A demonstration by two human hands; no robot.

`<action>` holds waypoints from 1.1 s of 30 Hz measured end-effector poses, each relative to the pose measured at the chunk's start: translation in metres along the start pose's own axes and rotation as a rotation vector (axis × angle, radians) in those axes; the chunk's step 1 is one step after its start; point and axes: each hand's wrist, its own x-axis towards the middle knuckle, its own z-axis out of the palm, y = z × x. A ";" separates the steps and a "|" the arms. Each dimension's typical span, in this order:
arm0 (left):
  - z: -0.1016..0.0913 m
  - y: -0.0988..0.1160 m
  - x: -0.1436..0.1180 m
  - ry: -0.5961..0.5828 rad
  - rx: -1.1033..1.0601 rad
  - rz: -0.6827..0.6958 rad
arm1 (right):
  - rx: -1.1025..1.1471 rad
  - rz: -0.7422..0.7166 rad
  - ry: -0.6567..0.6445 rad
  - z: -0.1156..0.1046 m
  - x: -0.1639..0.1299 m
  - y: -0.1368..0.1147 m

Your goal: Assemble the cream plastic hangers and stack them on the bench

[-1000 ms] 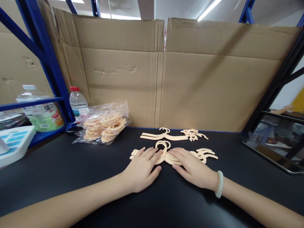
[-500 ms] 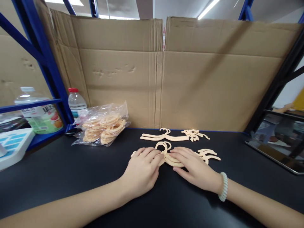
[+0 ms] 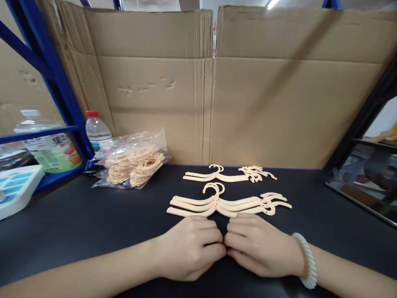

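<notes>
My left hand (image 3: pixel 194 247) and my right hand (image 3: pixel 263 245) rest knuckles up on the black table, fingers curled and closed, fingertips almost meeting. I see nothing in either hand. Just beyond the knuckles lies a group of cream folding clothes hangers (image 3: pixel 198 202), arms spread to both sides and hooks pointing away from me. Their nearest arms run close behind my hands, partly covered by them on the right. Loose curved hanger pieces (image 3: pixel 279 203) lie at their right end. Farther back is a second, smaller group of cream hangers (image 3: pixel 231 178), with small parts (image 3: pixel 256 173) heaped at its right.
A clear plastic bag of cream hanger parts (image 3: pixel 136 163) sits at the back left, by a red-capped bottle (image 3: pixel 96 130). A larger juice bottle (image 3: pixel 51 151) and a white-and-blue tray (image 3: pixel 18 190) stand left. Cardboard (image 3: pixel 161 95) walls the back; a dark-framed tablet-like panel (image 3: pixel 366 200) lies right.
Both hands have left the near hangers, drawn back toward me and together, and their fingers have curled closed. The near hangers now lie uncovered. The view has tilted down slightly.
</notes>
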 end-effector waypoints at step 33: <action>0.001 -0.004 -0.004 -0.029 -0.034 -0.062 | -0.005 0.100 0.102 0.002 0.001 0.004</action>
